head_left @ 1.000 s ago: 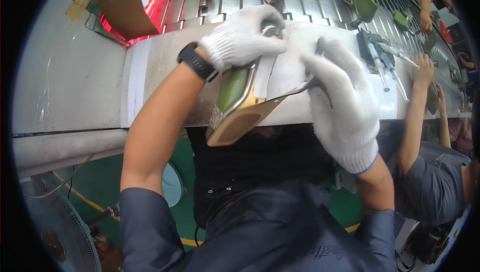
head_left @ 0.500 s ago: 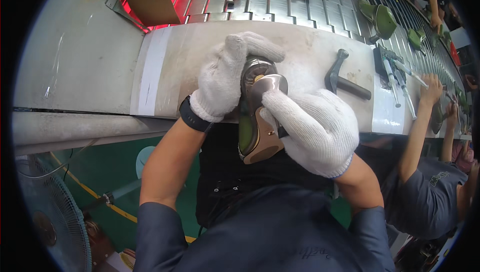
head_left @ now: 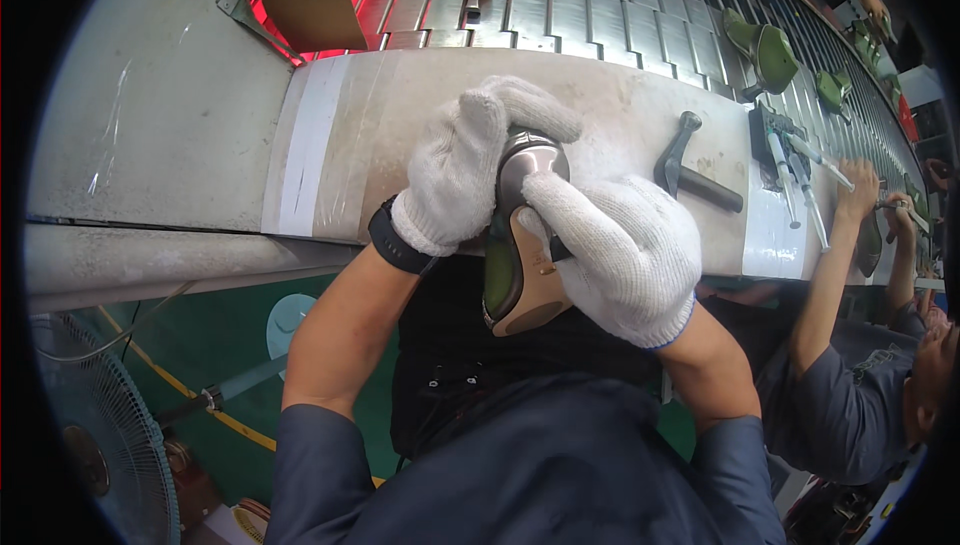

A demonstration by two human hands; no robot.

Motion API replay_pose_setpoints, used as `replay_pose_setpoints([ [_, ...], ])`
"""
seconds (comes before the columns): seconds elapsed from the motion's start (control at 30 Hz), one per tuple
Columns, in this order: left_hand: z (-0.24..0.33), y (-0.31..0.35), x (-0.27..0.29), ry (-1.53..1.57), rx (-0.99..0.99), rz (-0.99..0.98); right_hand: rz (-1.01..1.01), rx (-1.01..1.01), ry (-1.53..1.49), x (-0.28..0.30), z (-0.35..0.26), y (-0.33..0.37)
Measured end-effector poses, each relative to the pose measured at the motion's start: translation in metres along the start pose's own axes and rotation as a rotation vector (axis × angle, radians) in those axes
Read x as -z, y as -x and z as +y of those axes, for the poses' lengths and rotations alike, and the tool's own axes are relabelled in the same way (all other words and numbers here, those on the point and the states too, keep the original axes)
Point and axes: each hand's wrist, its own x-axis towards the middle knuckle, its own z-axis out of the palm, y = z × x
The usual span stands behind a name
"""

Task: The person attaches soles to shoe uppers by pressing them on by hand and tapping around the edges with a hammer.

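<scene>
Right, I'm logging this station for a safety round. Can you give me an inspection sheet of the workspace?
Surface: pale workbench, stained in places, white strip toward its left.
Work items: green shoe, with a tan sole against it.
Clutter: hammer lying on the workbench; syringe-like tubes at a black holder.
Hands: both white-gloved; left hand cups the green shoe, right hand grips the tan sole.
Cables: thin cord near the fan, lower left.
Surroundings: slatted conveyor beyond the workbench; green floor; co-worker at right.
</scene>
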Motion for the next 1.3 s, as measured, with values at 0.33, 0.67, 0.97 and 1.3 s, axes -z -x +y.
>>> replay_pose_setpoints([
  [0.33,0.002,-0.006,0.006,-0.107,-0.023,-0.095,-0.036,0.004,0.001,-0.001,0.001,-0.002],
  [0.67,-0.022,-0.048,0.027,0.175,0.215,0.047,0.198,-0.613,-0.574,-0.019,0.046,-0.022],
  [0.97,-0.026,-0.064,-0.012,0.057,0.151,0.021,-0.512,-0.397,0.218,0.043,0.035,-0.07],
  [1.3,-0.07,-0.063,-0.014,-0.457,-0.269,-0.011,-0.603,-0.3,0.365,0.027,0.056,-0.057],
])
